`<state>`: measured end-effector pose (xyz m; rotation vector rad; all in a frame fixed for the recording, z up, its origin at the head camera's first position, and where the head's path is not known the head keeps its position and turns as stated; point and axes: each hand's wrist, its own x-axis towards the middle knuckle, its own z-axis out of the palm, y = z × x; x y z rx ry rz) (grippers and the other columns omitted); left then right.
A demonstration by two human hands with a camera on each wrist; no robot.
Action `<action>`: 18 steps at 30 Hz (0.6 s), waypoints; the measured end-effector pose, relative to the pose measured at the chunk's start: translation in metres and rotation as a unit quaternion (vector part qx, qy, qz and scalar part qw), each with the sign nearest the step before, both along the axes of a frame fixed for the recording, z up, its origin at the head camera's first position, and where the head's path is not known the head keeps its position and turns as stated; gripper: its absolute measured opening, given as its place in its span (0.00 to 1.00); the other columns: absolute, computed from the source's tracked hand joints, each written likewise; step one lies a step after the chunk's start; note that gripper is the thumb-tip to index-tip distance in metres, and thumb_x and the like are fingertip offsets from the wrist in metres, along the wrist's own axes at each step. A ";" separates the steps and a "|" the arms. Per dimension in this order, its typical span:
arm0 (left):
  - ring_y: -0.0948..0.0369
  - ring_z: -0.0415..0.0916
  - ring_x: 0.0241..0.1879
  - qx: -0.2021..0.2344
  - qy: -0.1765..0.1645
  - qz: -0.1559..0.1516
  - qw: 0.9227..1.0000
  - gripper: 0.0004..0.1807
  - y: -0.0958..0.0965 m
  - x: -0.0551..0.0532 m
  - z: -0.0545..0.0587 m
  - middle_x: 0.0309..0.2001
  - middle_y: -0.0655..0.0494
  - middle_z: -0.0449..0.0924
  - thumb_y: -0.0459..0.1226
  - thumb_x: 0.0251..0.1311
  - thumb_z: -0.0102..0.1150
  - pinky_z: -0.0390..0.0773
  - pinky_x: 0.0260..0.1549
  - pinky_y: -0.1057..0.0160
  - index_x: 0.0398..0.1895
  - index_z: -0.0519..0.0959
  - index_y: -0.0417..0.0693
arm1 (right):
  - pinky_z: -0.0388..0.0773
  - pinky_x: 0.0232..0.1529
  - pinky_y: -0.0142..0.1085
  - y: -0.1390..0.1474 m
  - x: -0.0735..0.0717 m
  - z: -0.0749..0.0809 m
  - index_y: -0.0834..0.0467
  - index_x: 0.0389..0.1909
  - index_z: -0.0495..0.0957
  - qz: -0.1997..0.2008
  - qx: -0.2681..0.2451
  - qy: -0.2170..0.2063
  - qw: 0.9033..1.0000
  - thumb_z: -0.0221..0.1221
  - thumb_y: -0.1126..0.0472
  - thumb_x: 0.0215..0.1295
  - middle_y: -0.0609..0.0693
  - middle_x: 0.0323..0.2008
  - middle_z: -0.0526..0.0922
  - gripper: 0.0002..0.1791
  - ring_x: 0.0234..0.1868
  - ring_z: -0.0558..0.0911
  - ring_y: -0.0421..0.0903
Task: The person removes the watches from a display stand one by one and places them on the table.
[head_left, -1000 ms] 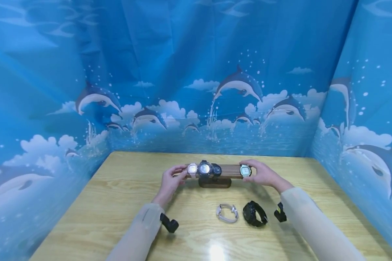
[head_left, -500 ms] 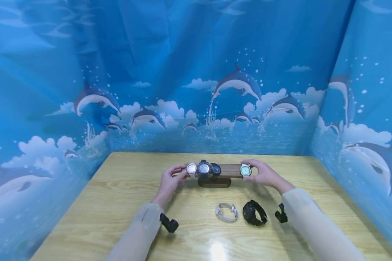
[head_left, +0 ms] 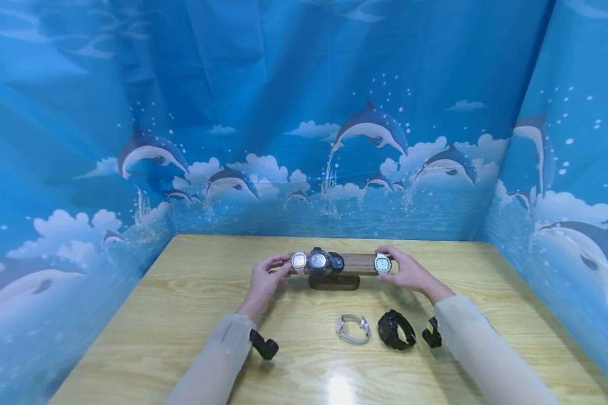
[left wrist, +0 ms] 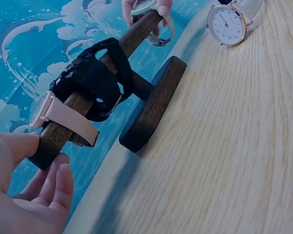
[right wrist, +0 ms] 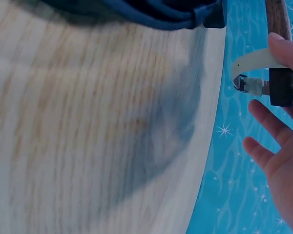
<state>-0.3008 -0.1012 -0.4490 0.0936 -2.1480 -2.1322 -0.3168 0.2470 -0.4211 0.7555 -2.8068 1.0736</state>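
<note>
A wooden watch stand [head_left: 357, 263] is set near the back of the tabletop [head_left: 147, 332], with its foot down on the wood and its long bar level. The left end of the bar is pinched by the left hand [head_left: 263, 281], thumb on one side and fingertips on the other. At the right end, the pale green watch [head_left: 383, 264] is gripped by the right hand [head_left: 410, 273], though it cannot be told how much of the bar is squeezed too; two fingers [right wrist: 270, 120] are held out, away from the wood. Next to the left hand, a pink watch [head_left: 299, 261] is looped round the bar, and beside it are hung a big black watch [head_left: 317, 260] and a small black watch [head_left: 336, 262]. In front of the stand, a white watch [head_left: 340, 326] and a loose black watch [head_left: 388, 331] are laid on the tabletop, touched by no hand. The step in hand seems to be getting the pale green watch to sit well on its end, with the stand held still by the left hand. For the next move, the watch would likely need to be slid in a bit toward the middle, gently, so that the bar is not tipped.
</note>
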 end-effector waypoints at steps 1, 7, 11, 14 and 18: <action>0.57 0.80 0.33 0.000 -0.002 0.000 1.000 0.15 0.000 0.000 0.000 0.44 0.44 0.77 0.34 0.55 0.64 0.82 0.31 0.61 0.46 0.80 0.42 | 0.65 0.54 0.61 0.000 0.000 0.000 0.59 0.60 0.65 -0.001 -0.001 -0.001 1.000 0.68 0.62 0.51 0.60 0.57 0.70 0.35 0.55 0.69 0.61; 0.56 0.80 0.34 0.001 -0.006 0.003 1.000 0.15 0.002 0.002 0.002 0.44 0.44 0.77 0.33 0.54 0.64 0.82 0.32 0.62 0.46 0.80 0.42 | 0.67 0.52 0.61 0.002 -0.003 -0.002 0.56 0.59 0.66 -0.001 -0.002 -0.002 1.000 0.68 0.62 0.50 0.58 0.56 0.71 0.34 0.54 0.70 0.60; 0.57 0.80 0.33 0.001 -0.003 0.005 1.000 0.14 0.003 0.002 0.002 0.44 0.45 0.77 0.33 0.55 0.64 0.82 0.31 0.62 0.46 0.80 0.42 | 0.68 0.50 0.61 0.005 -0.004 -0.002 0.55 0.59 0.66 0.002 -0.004 -0.006 1.000 0.67 0.64 0.50 0.57 0.54 0.72 0.33 0.53 0.70 0.59; 0.57 0.80 0.33 0.000 -0.004 0.004 1.000 0.14 0.004 0.002 0.002 0.44 0.45 0.77 0.33 0.55 0.64 0.82 0.31 0.62 0.46 0.80 0.43 | 0.68 0.50 0.61 0.008 -0.003 -0.002 0.57 0.59 0.67 0.004 -0.002 0.003 1.000 0.66 0.65 0.51 0.57 0.55 0.72 0.33 0.53 0.70 0.60; 0.56 0.80 0.33 0.002 -0.004 0.006 1.000 0.14 0.002 0.001 0.000 0.44 0.45 0.77 0.33 0.54 0.64 0.82 0.31 0.63 0.46 0.80 0.42 | 0.68 0.51 0.61 0.010 -0.002 -0.001 0.60 0.59 0.67 0.006 0.005 0.015 1.000 0.67 0.64 0.51 0.59 0.57 0.71 0.33 0.54 0.70 0.61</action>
